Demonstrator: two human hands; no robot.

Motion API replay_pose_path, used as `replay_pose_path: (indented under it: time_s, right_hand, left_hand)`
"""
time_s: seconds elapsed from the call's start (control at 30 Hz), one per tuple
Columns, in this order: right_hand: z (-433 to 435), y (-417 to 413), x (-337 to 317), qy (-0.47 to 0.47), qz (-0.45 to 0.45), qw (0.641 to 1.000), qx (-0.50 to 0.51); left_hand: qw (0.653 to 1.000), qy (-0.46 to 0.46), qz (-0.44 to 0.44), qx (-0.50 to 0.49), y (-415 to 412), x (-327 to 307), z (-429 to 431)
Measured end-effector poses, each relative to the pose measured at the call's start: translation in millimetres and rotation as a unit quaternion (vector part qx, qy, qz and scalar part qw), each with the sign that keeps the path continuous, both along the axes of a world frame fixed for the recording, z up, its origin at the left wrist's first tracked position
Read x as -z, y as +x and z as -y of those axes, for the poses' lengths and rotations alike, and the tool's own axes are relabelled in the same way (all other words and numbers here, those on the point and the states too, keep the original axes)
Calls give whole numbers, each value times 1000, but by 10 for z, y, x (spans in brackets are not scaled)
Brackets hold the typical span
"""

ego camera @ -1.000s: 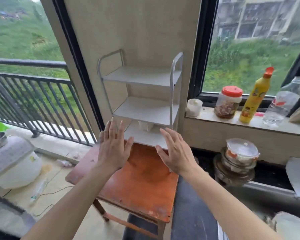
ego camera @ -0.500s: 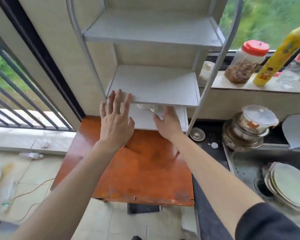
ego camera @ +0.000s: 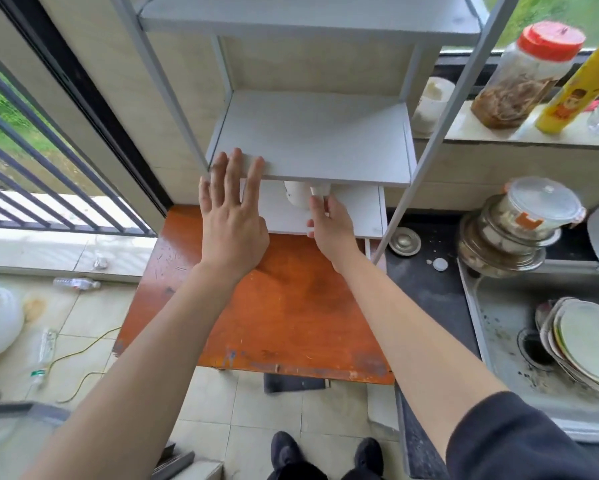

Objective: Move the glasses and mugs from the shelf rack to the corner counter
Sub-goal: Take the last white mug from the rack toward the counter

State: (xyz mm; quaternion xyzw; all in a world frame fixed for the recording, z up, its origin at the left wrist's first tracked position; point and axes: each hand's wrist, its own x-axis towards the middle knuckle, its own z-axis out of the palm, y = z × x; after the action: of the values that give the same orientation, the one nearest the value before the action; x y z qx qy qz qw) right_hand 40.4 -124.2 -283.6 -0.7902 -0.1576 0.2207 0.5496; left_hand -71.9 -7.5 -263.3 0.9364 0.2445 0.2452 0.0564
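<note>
Head view: a white shelf rack (ego camera: 311,140) with 3 visible tiers stands on an orange wooden bench (ego camera: 284,306) against the wall, beside a window sill. The middle tier is bare. On the bottom tier, partly hidden under the front edge of the middle tier, sits 1 white mug (ego camera: 299,195).

The right hand (ego camera: 331,225) reaches onto the bottom tier, fingers touching the mug's right side at what appears to be its handle; whether the grip is fully closed cannot be told, as the shelf edge hides part of the contact. The left hand (ego camera: 232,216) is flat and released, fingers spread, palm down, with its fingertips overlapping the front-left edge of the middle tier. It holds nothing.

On the window sill to the right stand a small white cup (ego camera: 431,105), a clear jar with a red lid (ego camera: 526,76) and a yellow bottle (ego camera: 578,88). Below the sill, on the dark counter (ego camera: 426,292), lie a small metal lid (ego camera: 404,241) and a stack of lidded containers (ego camera: 516,226). A sink (ego camera: 498,327) at the far right holds stacked plates (ego camera: 585,344).
</note>
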Motion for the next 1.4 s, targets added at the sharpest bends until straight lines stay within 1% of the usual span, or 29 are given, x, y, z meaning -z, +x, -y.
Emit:
replay_pose_path:
  time_s: [0.13, 0.23, 0.37, 0.47, 0.63, 0.8, 0.87, 0.93, 1.03, 1.17, 1.27, 1.4]
  right_hand:
    - [297, -113, 5, 18, -62, 998, 12]
    - [544, -178, -41, 9, -94, 995, 12]
    - [866, -276, -218, -30, -56, 998, -20]
    - [1063, -341, -336, -8, -39, 999, -27]
    - [1366, -399, -416, 59, -40, 997, -4]
    - [1629, -479, -428, 118, -49, 991, 26]
    - [1741, -559, -446, 130, -38, 990, 42]
    - [1865, -647, -466, 122, -14, 990, 63]
    - [2133, -828, -511, 88, 33, 986, 139]
    - [2653, -1077, -506, 65, 56, 969, 233]
    - [3149, -1374, -490, 34, 57, 945, 319]
    - [4052, -1870, -476, 1, 84, 890, 447]
  left_hand:
    - [1000, -4, -19, -5, -14, -46, 21]
    - [999, -17, -35, -16, -24, -99, 78]
    - [995, -54, -81, -20, -61, -243, 120]
    - [987, -119, -107, -19, -125, -413, 143]
    - [983, -175, -49, -25, -358, -504, 422]
    - [977, -212, -31, -19, -529, -397, 698]
    - [970, -242, -22, 12, -493, -374, 805]
    - [966, -253, -22, 51, -406, -359, 911]
    - [960, -243, -45, 131, -227, -341, 1089]
    - [946, -219, -66, 232, 44, -226, 1450]
    - [919, -201, -89, 326, 201, -127, 1984]
    - [864, -201, -109, 448, 220, -173, 3083]
